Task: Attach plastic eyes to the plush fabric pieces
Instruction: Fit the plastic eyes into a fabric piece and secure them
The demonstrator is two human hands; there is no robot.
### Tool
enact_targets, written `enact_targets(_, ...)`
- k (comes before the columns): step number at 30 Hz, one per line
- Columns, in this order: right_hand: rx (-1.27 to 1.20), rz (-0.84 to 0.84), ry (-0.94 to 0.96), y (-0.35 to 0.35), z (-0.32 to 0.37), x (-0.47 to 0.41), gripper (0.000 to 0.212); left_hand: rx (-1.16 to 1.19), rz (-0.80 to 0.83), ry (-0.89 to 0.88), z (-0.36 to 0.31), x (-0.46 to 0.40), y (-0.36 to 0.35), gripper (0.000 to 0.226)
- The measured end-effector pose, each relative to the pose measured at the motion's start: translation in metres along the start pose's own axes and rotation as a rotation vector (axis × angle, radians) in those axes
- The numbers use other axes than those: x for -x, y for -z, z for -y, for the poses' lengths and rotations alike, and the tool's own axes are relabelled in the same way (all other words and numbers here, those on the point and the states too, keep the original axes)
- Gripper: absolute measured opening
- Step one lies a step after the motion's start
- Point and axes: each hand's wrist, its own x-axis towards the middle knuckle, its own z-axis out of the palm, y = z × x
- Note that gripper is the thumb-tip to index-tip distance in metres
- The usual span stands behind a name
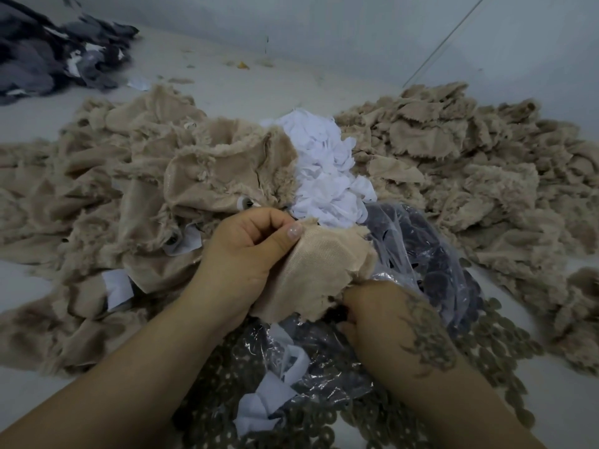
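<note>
From the head view, a pale, matte table is seen reaching back to a plain light wall, where a thin line runs slantwise at the upper right. Small scraps and fluff are scattered on the bare part near the wall.

The table is heaped with cut cloth. A pile of tan plush pieces, furry on one side and smooth-knit on the other, is spread across the left and centre; a plastic eye is set in one of them, just beyond the left hand. A second pile of smaller tan pieces with frayed, scalloped edges is stacked on the right. Crumpled white fabric scraps lie between the two piles. Dark grey fabric is bunched at the far left corner, blurred and cut off by the frame.

A crinkled clear plastic bag holding dark round parts lies beneath the hands; flat grey-brown washers with centre holes are strewn around it, towards the near edge.

A tan plush piece, smooth side up, is held between both hands above the bag. The left hand is curled on its upper edge, with thumb and fingers pinched together on the cloth. The right hand is tucked against the lower edge; its fingers are hidden beneath the cloth, so their position cannot be told. Something dark shows at that edge but is too obscured to identify.
</note>
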Motion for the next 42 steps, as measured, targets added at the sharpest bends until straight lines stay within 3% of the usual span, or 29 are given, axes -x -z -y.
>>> enact_targets(4, -0.026, -0.012, 0.005, 0.002, 0.006, -0.001, 0.004, 0.012, 0.019, 0.007, 0.002, -0.001, 0.001, 0.013)
enact_targets(9, -0.049, 0.013, 0.015, 0.021, 0.016, 0.002, 0.022, 0.003, 0.057, -0.001, 0.003, 0.000, -0.001, 0.014)
enact_targets(11, -0.204, -0.120, 0.011, 0.030, 0.016, 0.005, 0.016, -0.001, 0.058, 0.002, 0.002, 0.001, 0.000, 0.014)
enact_targets(13, -0.485, -0.234, -0.079, 0.034, 0.012, 0.008, 0.009, 0.019, 0.056, 0.002, 0.002, 0.001, -0.001, 0.015)
enact_targets(14, -0.699, -0.213, -0.146, 0.035, 0.012, 0.009, 0.012, 0.037, 0.057, 0.003, 0.001, 0.002, -0.003, 0.015)
enact_targets(18, -1.839, 0.125, -0.321, 0.035, 0.026, 0.006, 0.025, 0.058, 0.067, 0.018, 0.003, 0.005, -0.009, 0.011)
enact_targets(20, -2.026, 0.185, -0.334, 0.033, 0.030, 0.006, 0.032, 0.042, 0.061, 0.033, 0.005, 0.006, -0.011, 0.011)
enact_targets(27, -1.957, 0.053, -0.306, 0.026, 0.025, 0.005, 0.034, -0.015, 0.074, 0.028, 0.001, 0.009, -0.012, 0.016)
enact_targets(31, -1.820, -0.017, -0.207, 0.022, 0.025, 0.005, 0.029, -0.029, 0.094, 0.004, -0.001, 0.009, -0.011, 0.007)
enact_targets(35, -1.610, -0.108, -0.210, 0.016, 0.024, 0.007, 0.023, -0.047, 0.108, -0.031, -0.001, 0.008, -0.011, 0.007)
enact_targets(42, -1.451, -0.228, -0.192, 0.014, 0.027, 0.009, 0.020, -0.151, 0.139, -0.111, 0.001, 0.008, -0.012, 0.014)
